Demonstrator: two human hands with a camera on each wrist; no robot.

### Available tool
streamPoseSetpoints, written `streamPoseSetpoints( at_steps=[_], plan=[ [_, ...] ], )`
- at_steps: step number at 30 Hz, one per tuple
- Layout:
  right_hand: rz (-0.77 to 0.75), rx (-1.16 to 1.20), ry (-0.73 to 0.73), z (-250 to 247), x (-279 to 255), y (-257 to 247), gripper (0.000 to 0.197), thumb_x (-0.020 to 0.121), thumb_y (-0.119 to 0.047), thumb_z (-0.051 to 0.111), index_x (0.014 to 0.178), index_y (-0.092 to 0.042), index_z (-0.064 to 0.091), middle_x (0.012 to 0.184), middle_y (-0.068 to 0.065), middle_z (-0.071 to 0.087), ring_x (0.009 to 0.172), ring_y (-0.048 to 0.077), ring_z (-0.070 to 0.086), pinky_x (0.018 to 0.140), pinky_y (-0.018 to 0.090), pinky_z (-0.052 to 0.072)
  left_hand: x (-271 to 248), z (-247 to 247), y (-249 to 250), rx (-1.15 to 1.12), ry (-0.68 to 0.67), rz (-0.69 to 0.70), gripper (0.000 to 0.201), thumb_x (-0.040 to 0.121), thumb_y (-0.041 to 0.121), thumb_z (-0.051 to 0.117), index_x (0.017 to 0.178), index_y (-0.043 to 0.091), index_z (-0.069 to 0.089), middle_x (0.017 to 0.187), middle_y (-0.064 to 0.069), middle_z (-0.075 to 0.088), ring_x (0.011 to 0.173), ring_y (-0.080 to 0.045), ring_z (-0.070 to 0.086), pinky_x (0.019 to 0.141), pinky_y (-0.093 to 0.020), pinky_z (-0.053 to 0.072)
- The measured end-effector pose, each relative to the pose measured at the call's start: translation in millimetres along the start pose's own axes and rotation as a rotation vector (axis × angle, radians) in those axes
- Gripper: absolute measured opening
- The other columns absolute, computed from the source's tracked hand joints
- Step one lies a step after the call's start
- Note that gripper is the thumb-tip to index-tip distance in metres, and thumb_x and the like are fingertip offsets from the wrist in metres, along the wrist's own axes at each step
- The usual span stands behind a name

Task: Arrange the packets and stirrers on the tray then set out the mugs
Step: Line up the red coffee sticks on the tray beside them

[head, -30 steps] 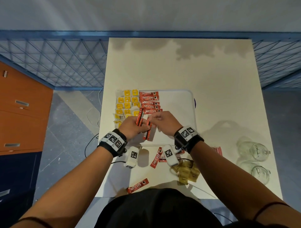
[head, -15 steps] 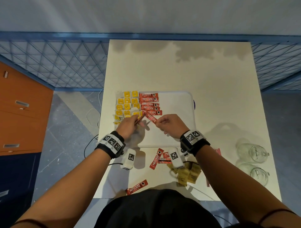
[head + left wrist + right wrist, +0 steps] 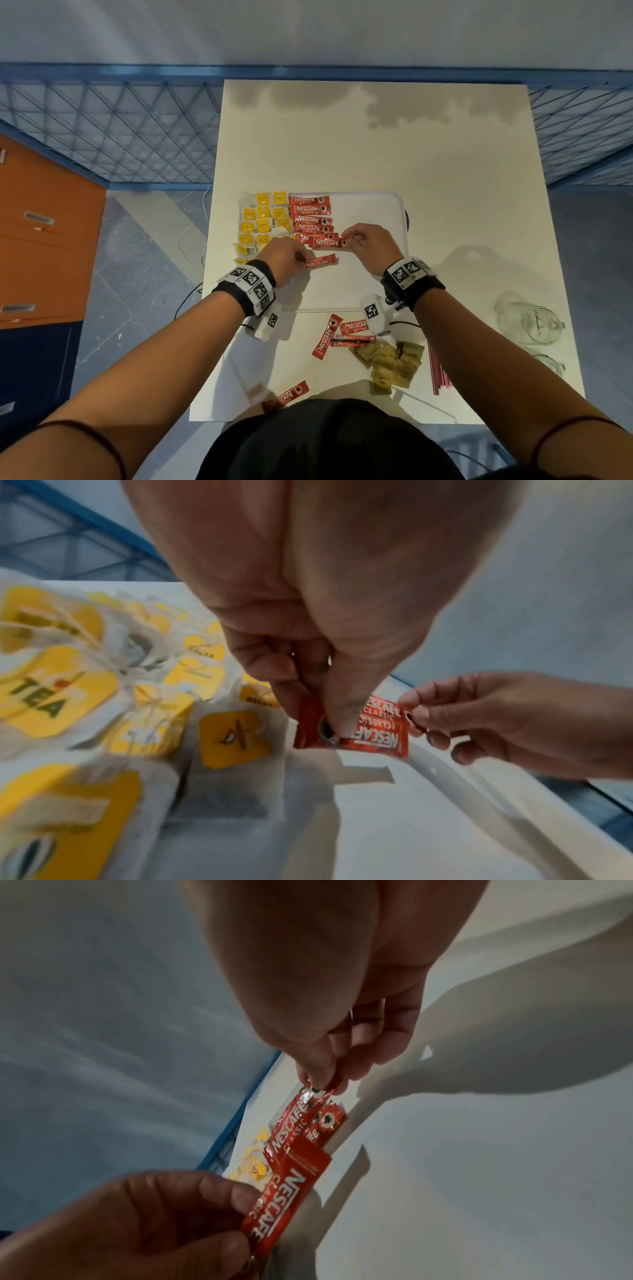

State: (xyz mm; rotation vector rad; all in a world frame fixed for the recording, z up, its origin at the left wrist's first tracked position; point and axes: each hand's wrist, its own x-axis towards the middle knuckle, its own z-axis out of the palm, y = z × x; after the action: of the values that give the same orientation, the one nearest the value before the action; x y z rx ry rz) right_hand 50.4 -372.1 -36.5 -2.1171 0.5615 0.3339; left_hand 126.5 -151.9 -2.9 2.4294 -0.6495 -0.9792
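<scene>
Pinching by the sealed ends suits these light, floppy, slippery sachets: your right hand (image 3: 368,244) nips one coffee packet (image 3: 326,242), your left hand (image 3: 283,258) another (image 3: 322,260).

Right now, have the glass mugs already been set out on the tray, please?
No, both glass mugs stand on the table to the right of the tray, which holds only tea bags and coffee sachets.
</scene>
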Motion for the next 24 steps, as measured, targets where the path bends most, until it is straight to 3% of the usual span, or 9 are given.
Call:
streamPoseSetpoints(
  at_steps=[2, 4, 10, 14, 16, 18, 22, 24],
  plan=[
    [0.004, -0.021, -0.015, 3.9, 3.8, -2.9, 0.015, 0.095, -0.021, 0.063, 0.095, -0.033, 0.072, 0.097, -0.008, 0.073, 0.092, 0.012, 0.068, 0.090, 0.042, 0.057, 5.7, 2.2, 4.7, 0.047, -0.003, 0.010, 0.020, 0.089, 0.009, 0.071, 0.106, 0.017, 0.078, 0.108, -0.003, 0.073, 0.095, -0.018, 0.065, 0.086, -0.025, 0.049],
    [0.015, -0.047, -0.028, 8.0, 7.0, -4.8, 0.014, 0.095, -0.022, 0.063, 0.093, -0.032, 0.073, 0.094, -0.010, 0.073, 0.088, 0.012, 0.068, 0.088, 0.042, 0.058, 9.2, 3.8, 8.4, 0.111, 0.001, 0.021, 0.019, 0.089, 0.012, 0.071, 0.106, 0.018, 0.078, 0.109, -0.004, 0.074, 0.100, -0.023, 0.067, 0.092, -0.029, 0.050],
    [0.001, -0.095, -0.024, 15.8, 9.9, -3.3, 0.012, 0.095, -0.023, 0.064, 0.100, -0.027, 0.073, 0.094, -0.010, 0.073, 0.086, 0.009, 0.067, 0.085, 0.036, 0.057, 8.7, 5.5, 13.0, 0.214, -0.056, 0.067, 0.022, 0.093, 0.019, 0.064, 0.109, 0.026, 0.077, 0.107, 0.002, 0.072, 0.094, -0.019, 0.062, 0.081, -0.028, 0.048],
    [-0.004, -0.144, -0.011, 21.5, 10.3, -2.1, 0.006, 0.094, -0.029, 0.065, 0.098, -0.030, 0.070, 0.093, -0.011, 0.073, 0.083, 0.008, 0.066, 0.080, 0.032, 0.055, -3.2, 5.4, 9.4, 0.152, -0.067, 0.058, 0.010, 0.088, 0.026, 0.066, 0.089, 0.027, 0.075, 0.082, 0.010, 0.068, 0.076, -0.011, 0.057, 0.064, -0.021, 0.041],
    [0.007, -0.158, 0.014, 25.2, 10.9, -2.9, 0.002, 0.094, -0.032, 0.067, 0.094, -0.034, 0.067, 0.087, -0.013, 0.070, 0.084, 0.011, 0.067, 0.078, 0.031, 0.055, -9.7, 5.3, 4.0, 0.096, -0.041, 0.006, 0.004, 0.084, 0.032, 0.070, 0.080, 0.030, 0.070, 0.075, 0.013, 0.063, 0.070, -0.006, 0.056, 0.061, -0.020, 0.040],
    [0.025, -0.162, 0.026, 27.6, 9.9, -5.3, 0.002, 0.094, -0.035, 0.067, 0.096, -0.034, 0.065, 0.088, -0.012, 0.070, 0.085, 0.014, 0.068, 0.078, 0.033, 0.055, -10.7, 7.0, -6.1, 0.013, -0.020, -0.048, 0.009, 0.082, 0.031, 0.072, 0.075, 0.028, 0.068, 0.074, 0.010, 0.065, 0.070, -0.009, 0.058, 0.063, -0.025, 0.045],
    [0.042, -0.211, 0.037, 26.8, 4.0, -12.5, 0.018, 0.097, -0.044, 0.061, 0.106, -0.028, 0.065, 0.089, -0.008, 0.068, 0.084, 0.017, 0.066, 0.079, 0.037, 0.056, -12.0, 8.4, -21.4, -0.263, -0.002, -0.115, 0.016, 0.083, 0.020, 0.069, 0.070, 0.010, 0.068, 0.074, -0.010, 0.071, 0.070, -0.026, 0.067, 0.070, -0.041, 0.058],
    [0.019, -0.163, 0.037, 22.9, -2.2, -18.7, 0.021, 0.096, -0.047, 0.060, 0.101, -0.027, 0.066, 0.083, -0.012, 0.066, 0.082, 0.014, 0.066, 0.080, 0.037, 0.056, -13.1, 8.2, -22.6, -0.445, 0.032, -0.173, 0.015, 0.085, 0.015, 0.073, 0.075, 0.004, 0.069, 0.077, -0.014, 0.073, 0.067, -0.025, 0.067, 0.072, -0.041, 0.058]
  ],
)
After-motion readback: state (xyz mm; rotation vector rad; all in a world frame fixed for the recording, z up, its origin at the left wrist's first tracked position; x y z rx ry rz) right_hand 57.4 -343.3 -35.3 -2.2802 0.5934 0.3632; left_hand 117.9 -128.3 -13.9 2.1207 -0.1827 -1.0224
